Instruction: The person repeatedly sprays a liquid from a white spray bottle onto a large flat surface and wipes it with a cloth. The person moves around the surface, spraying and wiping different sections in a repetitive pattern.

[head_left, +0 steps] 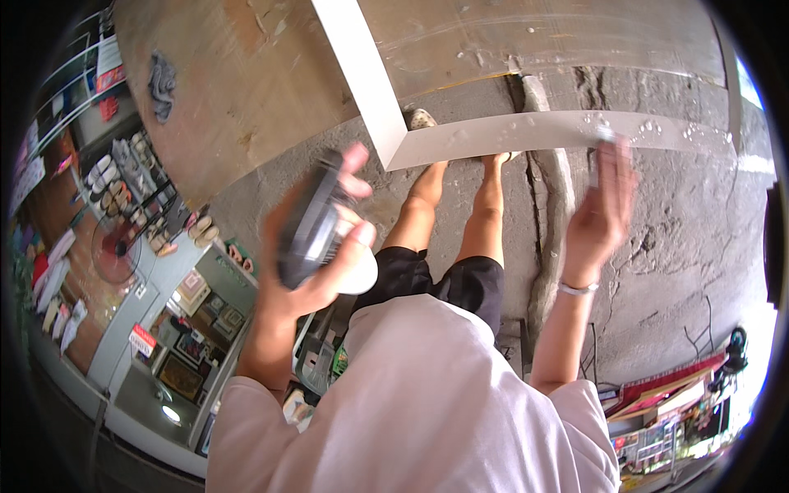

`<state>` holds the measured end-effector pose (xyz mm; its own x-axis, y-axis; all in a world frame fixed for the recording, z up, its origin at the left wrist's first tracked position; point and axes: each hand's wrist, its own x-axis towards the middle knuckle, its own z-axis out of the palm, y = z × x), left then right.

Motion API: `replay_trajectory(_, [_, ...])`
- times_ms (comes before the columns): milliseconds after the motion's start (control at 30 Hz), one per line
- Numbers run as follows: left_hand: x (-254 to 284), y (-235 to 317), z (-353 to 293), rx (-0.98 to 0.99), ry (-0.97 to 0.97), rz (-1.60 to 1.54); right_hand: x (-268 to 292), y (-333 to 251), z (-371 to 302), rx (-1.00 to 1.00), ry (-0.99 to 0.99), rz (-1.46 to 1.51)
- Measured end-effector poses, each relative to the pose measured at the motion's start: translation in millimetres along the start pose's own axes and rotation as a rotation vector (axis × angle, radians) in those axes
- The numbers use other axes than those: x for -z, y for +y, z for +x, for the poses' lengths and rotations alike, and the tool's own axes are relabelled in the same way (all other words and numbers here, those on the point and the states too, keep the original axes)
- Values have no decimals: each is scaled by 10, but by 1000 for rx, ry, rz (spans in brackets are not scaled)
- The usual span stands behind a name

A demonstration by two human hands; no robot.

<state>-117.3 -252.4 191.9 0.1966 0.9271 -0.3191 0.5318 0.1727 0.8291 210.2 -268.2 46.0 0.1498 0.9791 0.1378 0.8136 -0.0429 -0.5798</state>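
Observation:
My left hand (329, 263) is wrapped around a dark bottle-like container (308, 226) with a pale label and a round white part near my thumb; motion blurs it, so I cannot tell its exact kind. My right hand (604, 201), wearing a silver band at the wrist, reaches up with its fingers stretched out. Its fingertips overlap the edge of a flat white frame (493, 131), with a small whitish blur at them. White foamy blobs or droplets (649, 127) dot this frame strip. One corner of the frame lies between my two hands.
A brown board (238, 82) spreads beyond, with a grey rag (162, 86) on it. Below is cracked concrete floor (649, 238) with a raised ridge (559, 189). Shoes (115, 185) and a fan (117, 251) stand left; framed pictures (181, 374) lower left.

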Motion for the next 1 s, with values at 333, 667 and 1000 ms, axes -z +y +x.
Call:
replay_trajectory(333, [570,360,2295,-770,333,-42,-364,-595,-107,264,-202,-218])
replay_trajectory(667, [204,-335,3010,-786,545,31,-366,-391,60,-44,-115,-294])
replay_trajectory(1000, [425,-1318,2370,-603,215,591,-54,431,485,-144,207,-307])
